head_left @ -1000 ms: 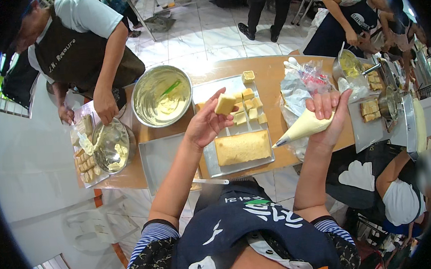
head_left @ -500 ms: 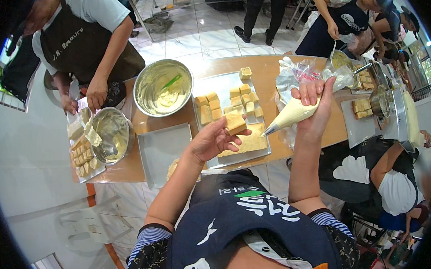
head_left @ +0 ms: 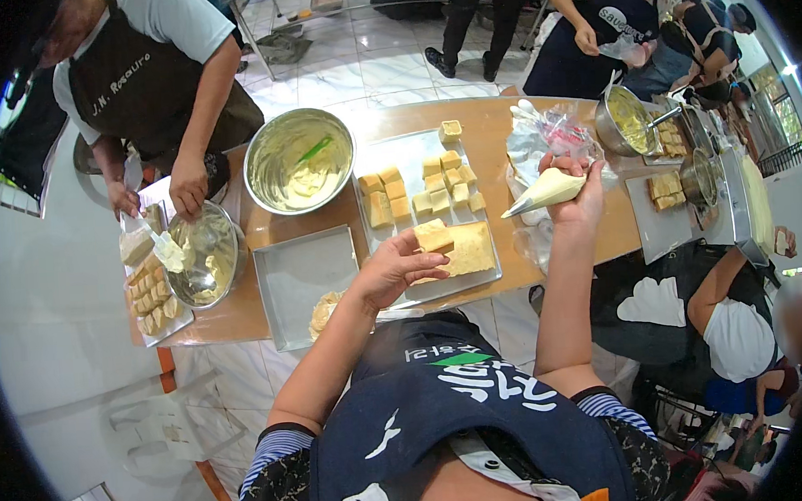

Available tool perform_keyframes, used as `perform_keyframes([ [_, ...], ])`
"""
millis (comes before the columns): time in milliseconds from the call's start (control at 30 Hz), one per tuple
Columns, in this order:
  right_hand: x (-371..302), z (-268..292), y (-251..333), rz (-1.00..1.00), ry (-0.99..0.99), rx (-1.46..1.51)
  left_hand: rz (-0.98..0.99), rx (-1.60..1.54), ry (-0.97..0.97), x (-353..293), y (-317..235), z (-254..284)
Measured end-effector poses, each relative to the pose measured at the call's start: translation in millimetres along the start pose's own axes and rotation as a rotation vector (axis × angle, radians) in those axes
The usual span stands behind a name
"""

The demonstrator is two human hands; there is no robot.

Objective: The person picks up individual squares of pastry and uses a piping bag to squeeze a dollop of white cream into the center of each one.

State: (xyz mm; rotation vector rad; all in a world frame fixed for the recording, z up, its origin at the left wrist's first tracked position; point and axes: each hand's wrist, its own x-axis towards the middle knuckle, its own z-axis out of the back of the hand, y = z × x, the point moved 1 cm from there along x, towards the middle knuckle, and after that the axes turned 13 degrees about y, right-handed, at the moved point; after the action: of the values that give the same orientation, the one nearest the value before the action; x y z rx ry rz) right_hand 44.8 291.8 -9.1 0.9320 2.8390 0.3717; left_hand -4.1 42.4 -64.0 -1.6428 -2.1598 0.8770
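Observation:
My left hand [head_left: 395, 271] pinches a small block of yellow sponge cake [head_left: 433, 235] with a golden-brown top, held up over a tray [head_left: 396, 151]. To its right, my right hand [head_left: 581, 196] grips a piping bag [head_left: 543, 193] filled with pale cream. The bag's tip points left toward the held cake, with a gap between them. On the tray lie several cut cake cubes [head_left: 436, 183] and, nearest me, a larger uncut slab of cake [head_left: 473, 249], partly behind my left hand.
A steel bowl [head_left: 254, 172] of cream with a green-handled tool stands at the back left. Another grey tray [head_left: 304, 272] lies left of my forearm. Across the left corner, a person works cream in a second bowl [head_left: 236, 259]. Crumpled plastic [head_left: 536, 239] lies right of the tray.
The piping bag has tilted nearer level, its tip shifting away from the held cake. My left hand still holds the cake, turned slightly. The person at left has moved a spatula over their bowl.

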Motion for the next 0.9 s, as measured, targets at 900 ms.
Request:
perform_keyframes([
  [900,-61.6,-110.6,-25.5,0.255,0.611,-0.538,-0.293,0.435,-0.037,12.3,-24.7,-53.2],
])
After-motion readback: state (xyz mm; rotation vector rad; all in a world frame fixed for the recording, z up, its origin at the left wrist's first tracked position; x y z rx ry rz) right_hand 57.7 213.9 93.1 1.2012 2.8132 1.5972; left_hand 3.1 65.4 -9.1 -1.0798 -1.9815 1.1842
